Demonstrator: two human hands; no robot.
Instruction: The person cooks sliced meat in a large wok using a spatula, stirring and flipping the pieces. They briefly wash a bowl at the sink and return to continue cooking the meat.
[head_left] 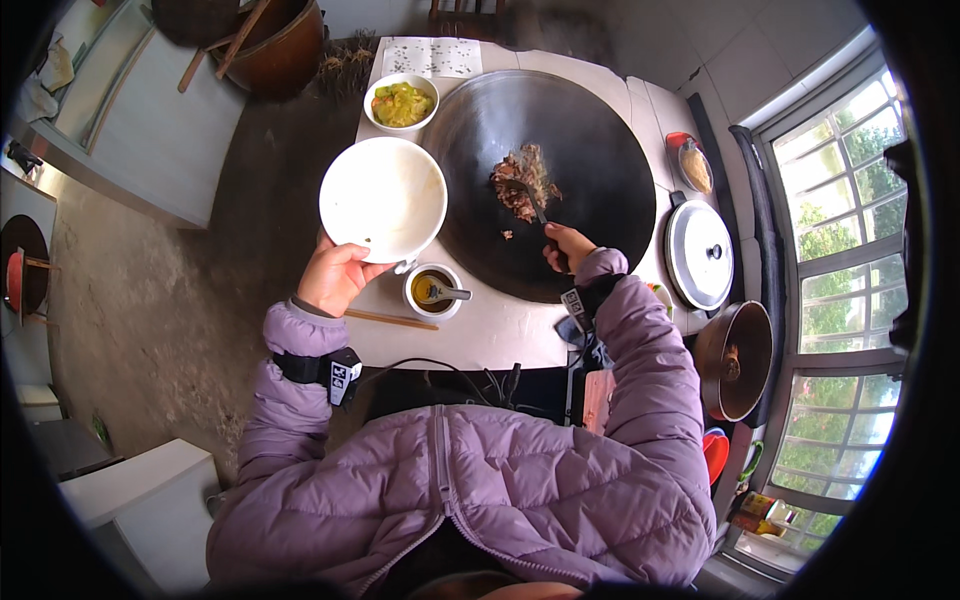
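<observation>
My left hand [338, 275] grips the near rim of a white bowl [385, 195], tilted so its bare inside shows, with a few specks near the rim. It hangs over the left edge of a large dark wok [590, 230]. In my right hand [570, 247] is the dark handle of a spatula [537, 206], its blade hidden among browned chopped meat [517, 185] in the middle of the wok. Light steam seems to rise there. Just right of my left hand stands a small white cup [412, 292] with a spoon [447, 293] in brown liquid.
A bowl of green and yellow chopped vegetables [402, 104] stands beyond the white bowl. Chopsticks [390, 319] lie along the near left edge. To the wok's right are a lidded pot [699, 254], a brown pot [740, 365] and a small dish [694, 166] by the windows.
</observation>
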